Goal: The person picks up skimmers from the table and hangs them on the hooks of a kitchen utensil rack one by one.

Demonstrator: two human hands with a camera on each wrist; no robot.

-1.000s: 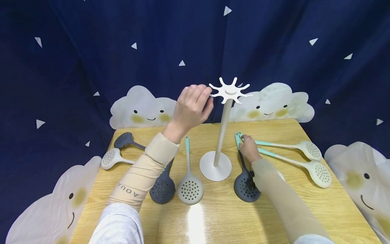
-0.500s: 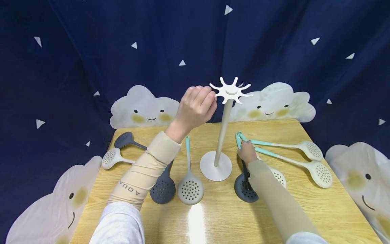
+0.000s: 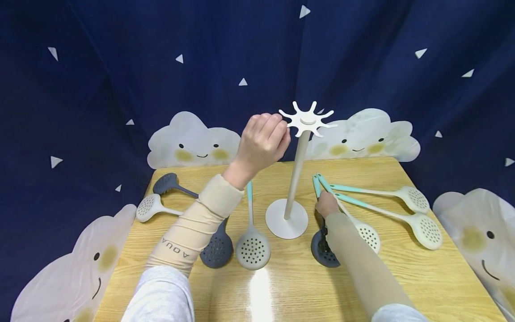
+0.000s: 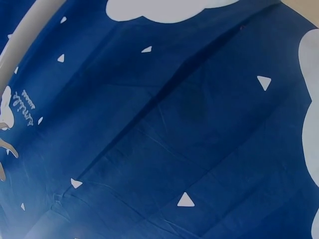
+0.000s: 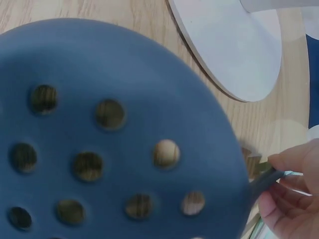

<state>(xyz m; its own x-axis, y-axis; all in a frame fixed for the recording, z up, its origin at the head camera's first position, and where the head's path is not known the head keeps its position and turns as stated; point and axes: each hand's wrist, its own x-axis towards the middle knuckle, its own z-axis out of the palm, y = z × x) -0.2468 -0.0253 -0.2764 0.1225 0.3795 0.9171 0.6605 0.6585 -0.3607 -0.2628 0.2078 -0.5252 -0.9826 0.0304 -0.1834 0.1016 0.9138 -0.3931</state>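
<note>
Head | wooden table (image 3: 297, 290) | navy curtain (image 3: 213, 31) | left hand (image 3: 263, 139) by white rack (image 3: 297, 176), grip unclear | right hand (image 3: 327, 204) pinches dark skimmer (image 3: 318, 252)

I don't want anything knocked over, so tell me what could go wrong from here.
The left hand is right at the top of the tall, slim stand, so a push there might tilt it; whether the fingers grip it is hidden. The right hand pinches the dark skimmer, whose handle end lies close beside that of the light skimmer to its right, so lifting one could drag the other.
</note>
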